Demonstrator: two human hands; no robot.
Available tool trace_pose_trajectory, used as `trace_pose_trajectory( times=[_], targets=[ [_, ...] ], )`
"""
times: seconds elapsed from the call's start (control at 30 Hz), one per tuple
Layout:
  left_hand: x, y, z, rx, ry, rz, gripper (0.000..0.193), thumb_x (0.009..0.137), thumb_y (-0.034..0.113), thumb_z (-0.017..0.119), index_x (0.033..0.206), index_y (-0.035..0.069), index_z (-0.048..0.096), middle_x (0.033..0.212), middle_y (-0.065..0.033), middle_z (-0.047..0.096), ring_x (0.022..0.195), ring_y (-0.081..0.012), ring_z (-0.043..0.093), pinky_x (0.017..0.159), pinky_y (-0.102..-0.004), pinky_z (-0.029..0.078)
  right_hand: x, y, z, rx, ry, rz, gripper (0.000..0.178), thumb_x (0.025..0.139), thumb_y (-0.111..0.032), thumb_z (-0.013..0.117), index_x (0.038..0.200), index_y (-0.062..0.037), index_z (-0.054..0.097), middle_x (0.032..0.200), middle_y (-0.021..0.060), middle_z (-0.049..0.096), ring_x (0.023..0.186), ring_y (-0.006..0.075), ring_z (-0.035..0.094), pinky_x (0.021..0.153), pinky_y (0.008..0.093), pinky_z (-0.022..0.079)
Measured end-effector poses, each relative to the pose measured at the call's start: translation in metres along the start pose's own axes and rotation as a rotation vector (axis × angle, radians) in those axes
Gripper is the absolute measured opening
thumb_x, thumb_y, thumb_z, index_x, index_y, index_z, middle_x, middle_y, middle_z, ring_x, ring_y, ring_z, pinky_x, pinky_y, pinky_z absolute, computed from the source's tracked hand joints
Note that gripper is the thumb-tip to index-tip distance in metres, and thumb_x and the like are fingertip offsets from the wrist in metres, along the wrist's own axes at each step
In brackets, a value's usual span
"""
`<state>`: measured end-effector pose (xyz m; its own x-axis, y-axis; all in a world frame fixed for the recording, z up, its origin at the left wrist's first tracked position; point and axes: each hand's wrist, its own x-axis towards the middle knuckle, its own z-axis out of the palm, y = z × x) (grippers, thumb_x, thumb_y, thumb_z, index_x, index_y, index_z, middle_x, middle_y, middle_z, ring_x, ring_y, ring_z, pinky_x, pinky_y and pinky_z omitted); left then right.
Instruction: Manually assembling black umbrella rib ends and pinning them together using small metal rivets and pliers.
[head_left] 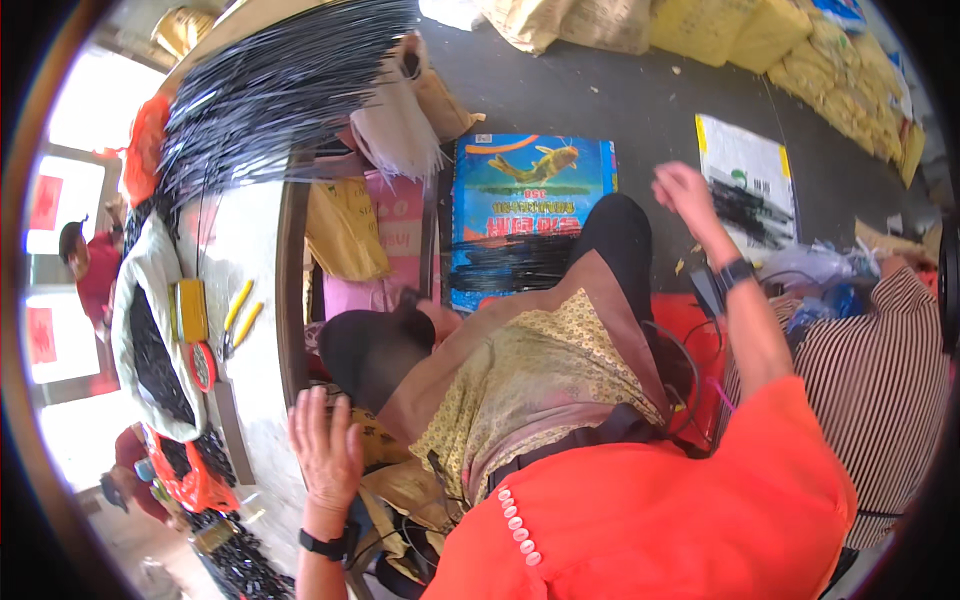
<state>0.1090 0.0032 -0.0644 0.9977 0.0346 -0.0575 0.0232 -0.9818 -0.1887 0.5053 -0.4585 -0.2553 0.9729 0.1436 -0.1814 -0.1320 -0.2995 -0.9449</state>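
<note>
My left hand point(325, 445) is raised, palm and fingers spread, beside the edge of the pale worktable point(262, 400); it holds nothing. My right hand point(685, 195) hovers with loosely bent fingers just left of a white, yellow-edged sack point(735, 150), and nothing shows in it. A pile of thin black strips point(748, 212) lies on that sack. Between my knees and beyond them, a blue sack with a fish picture point(530, 200) lies flat. Another bundle of black strips point(510, 262) rests across its near part.
On the worktable are yellow-handled pliers point(240, 318), a yellow box point(190, 310), a red ring-shaped roll point(203, 367) and a white bag of black pieces point(155, 330). Long black strips point(280, 90) overhang its far end. A person in striped clothing point(870, 370) sits at my right.
</note>
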Motion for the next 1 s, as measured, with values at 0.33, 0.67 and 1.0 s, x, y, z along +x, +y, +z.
trace_pose_trajectory(
  times=[0.33, 0.67, 1.0],
  targets=[
    [0.155, 0.023, 0.08, -0.215, -0.022, -0.17, 0.049, 0.088, 0.022, 0.068, 0.13, 0.001, 0.054, 0.136, -0.0249, 0.048, 0.128, -0.044, 0.044, 0.107, -0.0535, 0.033, 0.108, 0.08, 0.231, -0.205, -0.522, 0.048, 0.018, 0.085, -0.016, 0.061, 0.086, 0.0014, 0.067, 0.071, 0.0124, 0.067, 0.058, 0.0198, 0.066, 0.057, 0.036, 0.051],
    [0.38, 0.106, 0.331, -1.157, -0.331, -0.57, 0.037, 0.089, 0.012, 0.066, 0.122, -0.003, 0.062, 0.107, -0.0117, 0.07, 0.101, -0.023, 0.065, 0.09, -0.0324, 0.05, 0.07, 0.273, 0.314, -0.23, -0.209, 0.545, 0.022, 0.084, -0.017, 0.059, 0.073, -0.0001, 0.068, 0.073, 0.0178, 0.066, 0.071, 0.0322, 0.066, 0.068, 0.0448, 0.052],
    [0.391, 0.109, 0.577, -0.738, -0.591, -0.553, 0.03, 0.085, 0.015, 0.071, 0.11, -0.003, 0.07, 0.087, -0.0106, 0.071, 0.078, -0.0195, 0.067, 0.066, -0.0323, 0.053, 0.0, 0.376, 0.326, 0.102, 0.185, 1.043, 0.022, 0.086, -0.017, 0.064, 0.097, 0.0008, 0.069, 0.079, 0.02, 0.07, 0.068, 0.0293, 0.07, 0.065, 0.0395, 0.054]
  ],
)
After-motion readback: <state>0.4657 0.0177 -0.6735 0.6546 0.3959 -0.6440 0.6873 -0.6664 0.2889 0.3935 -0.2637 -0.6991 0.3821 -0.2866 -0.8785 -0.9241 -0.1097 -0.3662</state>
